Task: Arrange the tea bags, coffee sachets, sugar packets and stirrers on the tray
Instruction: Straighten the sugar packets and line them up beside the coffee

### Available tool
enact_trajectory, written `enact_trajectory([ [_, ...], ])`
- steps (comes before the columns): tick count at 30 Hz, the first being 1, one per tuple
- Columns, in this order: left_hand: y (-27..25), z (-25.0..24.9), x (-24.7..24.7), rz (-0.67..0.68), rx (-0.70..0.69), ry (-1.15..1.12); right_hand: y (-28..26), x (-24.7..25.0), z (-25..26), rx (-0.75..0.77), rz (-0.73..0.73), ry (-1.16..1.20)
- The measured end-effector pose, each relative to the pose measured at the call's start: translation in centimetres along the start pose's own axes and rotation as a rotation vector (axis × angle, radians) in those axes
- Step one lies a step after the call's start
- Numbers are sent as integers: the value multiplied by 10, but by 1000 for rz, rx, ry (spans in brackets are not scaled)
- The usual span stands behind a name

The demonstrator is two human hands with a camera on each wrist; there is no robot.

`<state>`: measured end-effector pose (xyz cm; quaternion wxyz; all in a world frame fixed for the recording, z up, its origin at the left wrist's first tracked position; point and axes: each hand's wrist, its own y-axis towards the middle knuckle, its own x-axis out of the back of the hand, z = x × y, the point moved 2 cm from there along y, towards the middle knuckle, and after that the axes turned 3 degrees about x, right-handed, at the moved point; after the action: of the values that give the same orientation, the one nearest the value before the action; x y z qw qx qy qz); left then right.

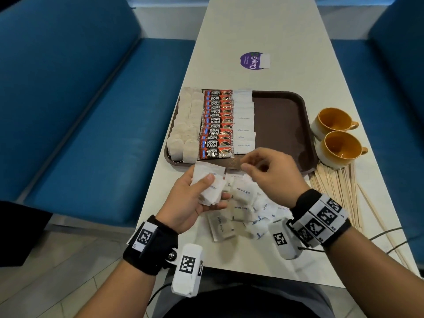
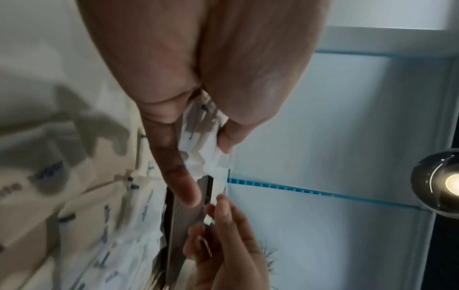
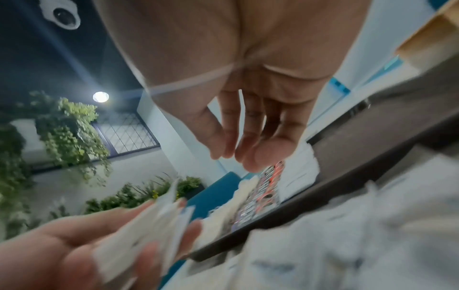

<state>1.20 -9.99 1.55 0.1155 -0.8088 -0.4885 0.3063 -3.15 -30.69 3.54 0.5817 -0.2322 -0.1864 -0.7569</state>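
Note:
My left hand [image 1: 214,188] grips a fanned stack of white sugar packets [image 1: 204,173] just before the near edge of the brown tray [image 1: 282,125]; the left wrist view shows the stack of sugar packets [image 2: 211,151] pinched between thumb and fingers. My right hand [image 1: 250,165] hovers beside it over the tray's near rim, fingers loosely bent and holding nothing [image 3: 238,155]. On the tray lie two columns of tea bags [image 1: 185,129], a column of red coffee sachets [image 1: 216,125] and a column of sugar packets [image 1: 244,118]. More sugar packets [image 1: 243,210] lie loose on the table under my hands. Wooden stirrers [image 1: 337,189] lie right of the tray.
Two orange-lined cups [image 1: 332,121] [image 1: 339,145] stand against the tray's right side. The tray's right half shows bare brown surface. A purple sticker [image 1: 252,60] sits farther up the table. Blue benches [image 1: 91,99] flank the narrow table.

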Motion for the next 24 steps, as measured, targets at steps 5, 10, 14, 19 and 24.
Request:
enact_trajectory([
  [5, -5, -4, 28, -129, 2, 37, 2, 6, -21, -105, 215, -369],
  [10, -12, -6, 43, -144, 31, 183, -4, -16, -22, -76, 350, -550],
  [14, -22, -14, 45, -39, 30, 559, -3, -22, -20, -47, 353, -560],
  [19, -28, -8, 34, 140, -49, 1187, -1, -18, -20, -83, 345, -403],
  [24, -25, 17, 7, 280, -76, 1479, -3, -2, -13, -109, 276, -211],
])
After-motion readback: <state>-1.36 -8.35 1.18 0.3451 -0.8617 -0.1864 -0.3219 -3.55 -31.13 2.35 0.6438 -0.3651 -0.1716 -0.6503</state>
